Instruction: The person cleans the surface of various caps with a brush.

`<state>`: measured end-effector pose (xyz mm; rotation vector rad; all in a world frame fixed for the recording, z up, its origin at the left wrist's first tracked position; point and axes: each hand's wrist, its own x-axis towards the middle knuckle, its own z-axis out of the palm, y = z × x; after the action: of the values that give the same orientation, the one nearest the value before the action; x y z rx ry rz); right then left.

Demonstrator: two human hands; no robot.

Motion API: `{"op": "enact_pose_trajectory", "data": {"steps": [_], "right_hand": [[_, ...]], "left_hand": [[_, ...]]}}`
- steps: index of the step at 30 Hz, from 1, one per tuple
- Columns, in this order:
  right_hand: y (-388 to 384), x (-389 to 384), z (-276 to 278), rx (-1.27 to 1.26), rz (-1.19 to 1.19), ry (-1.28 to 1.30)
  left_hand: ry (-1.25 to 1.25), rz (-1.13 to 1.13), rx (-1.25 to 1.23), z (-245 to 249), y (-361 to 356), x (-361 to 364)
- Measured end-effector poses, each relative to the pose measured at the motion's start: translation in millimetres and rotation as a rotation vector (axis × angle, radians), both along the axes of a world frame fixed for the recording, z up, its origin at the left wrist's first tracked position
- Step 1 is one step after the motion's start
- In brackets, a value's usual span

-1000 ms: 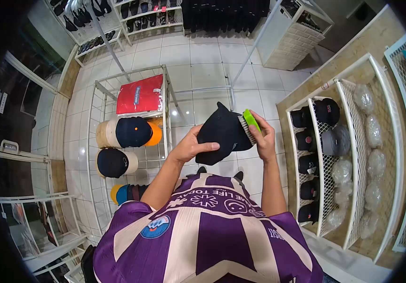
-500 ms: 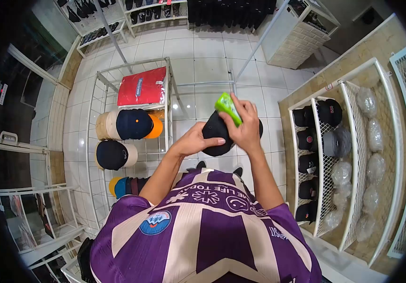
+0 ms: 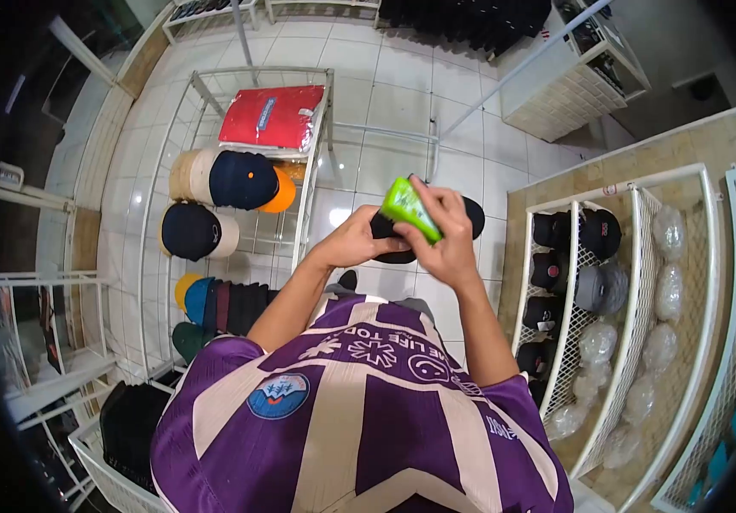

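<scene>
A black cap (image 3: 470, 217) is held up in front of my chest, partly covered by both hands. My left hand (image 3: 352, 240) grips its left side, with the thumb lying across the near edge. In my right hand (image 3: 446, 235) is a bright green object (image 3: 410, 210), boxy with a pale label, its fingers closed round it. The green object lies over the cap; whether it touches the fabric I cannot tell.
On the left, a white wire rack (image 3: 325, 111) bears a red packaged garment (image 3: 270, 118) and stacked caps (image 3: 246, 179). A mesh shelf (image 3: 633, 244) with caps and clear plastic-wrapped items stands right. Behind is a white brick-patterned counter (image 3: 547, 98).
The view has tilted and shifted. The cap has turned so that less of its crown shows, and the green object sits over its left part, nearer my left hand.
</scene>
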<state>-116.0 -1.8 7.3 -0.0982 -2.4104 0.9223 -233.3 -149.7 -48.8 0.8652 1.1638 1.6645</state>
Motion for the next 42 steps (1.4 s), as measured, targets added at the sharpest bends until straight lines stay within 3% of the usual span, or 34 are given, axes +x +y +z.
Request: {"op": "enact_pose_trajectory", "data": {"steps": [2, 4, 6, 8, 11, 14, 16, 20, 22, 24, 26, 28, 30, 33, 34, 36, 38, 42], "right_hand": [[19.8, -2.3, -10.7, 0.087, -0.184, -0.049], [37.0, -2.2, -8.7, 0.112, -0.332, -0.063], [28.8, 12.0, 1.5, 0.067, -0.248, 0.014], [13.6, 25.9, 11.2, 0.073, -0.069, 0.075], [54.5, 38.7, -2.2, 0.159, -0.363, -0.003], [53.8, 63.8, 4.3, 0.089, -0.298, 0.135], [38.0, 88.0, -0.5, -0.036, -0.272, 0.178], [38.3, 137.9, -28.6, -0.216, -0.297, 0.208], [46.9, 144.8, -19.5, -0.167, -0.34, 0.217], [54.6, 145.2, 7.6, -0.038, -0.298, 0.186], [54.9, 156.9, 17.3, -0.074, -0.311, 0.178], [50.4, 187.2, -8.5, -0.034, -0.341, 0.279], [38.1, 220.6, -46.1, -0.288, -0.315, 0.192], [42.5, 262.3, -81.0, -0.31, -0.282, 0.07], [53.3, 264.7, -74.0, -0.311, -0.268, 0.071], [74.0, 278.1, -56.7, -0.298, -0.351, 0.312], [91.3, 280.8, -39.8, -0.631, -0.182, 0.384], [103.5, 287.3, -12.3, -0.625, -0.021, 0.356]], "left_hand": [[-0.085, -0.088, -0.199, 1.5, -4.9, 3.4], [-0.061, -0.064, -0.182, 7.9, -4.7, 14.7], [-0.001, 0.101, -0.143, 8.9, 0.5, 27.6], [-0.006, 0.044, -0.183, 12.2, 2.9, 30.3], [-0.059, 0.033, -0.073, 20.7, 8.9, 50.4], [0.029, 0.065, -0.111, 29.8, 20.2, 69.5], [-0.26, 0.196, -0.008, 47.0, 23.7, 86.9], [-0.282, 0.091, 0.013, 47.9, 33.5, 111.4], [-0.272, 0.058, -0.064, 35.3, 42.9, 130.3], [-0.101, -0.133, -0.23, 28.7, 48.9, 156.8], [-0.148, -0.143, -0.224, 36.2, 46.2, 173.3], [-0.219, 0.106, -0.055, 42.0, 42.7, 184.5], [-0.312, 0.172, 0.018, 47.4, 33.3, 187.2], [-0.362, 0.236, 0.106, 52.7, 30.1, 194.4], [-0.358, 0.249, 0.108, 52.2, 33.0, 198.6], [-0.541, 0.286, 0.165, 47.5, 36.8, 216.4], [-0.648, 0.274, 0.195, 43.5, 40.3, 234.5], [-0.849, 0.101, 0.141, 34.7, 46.3, 251.0]]}}
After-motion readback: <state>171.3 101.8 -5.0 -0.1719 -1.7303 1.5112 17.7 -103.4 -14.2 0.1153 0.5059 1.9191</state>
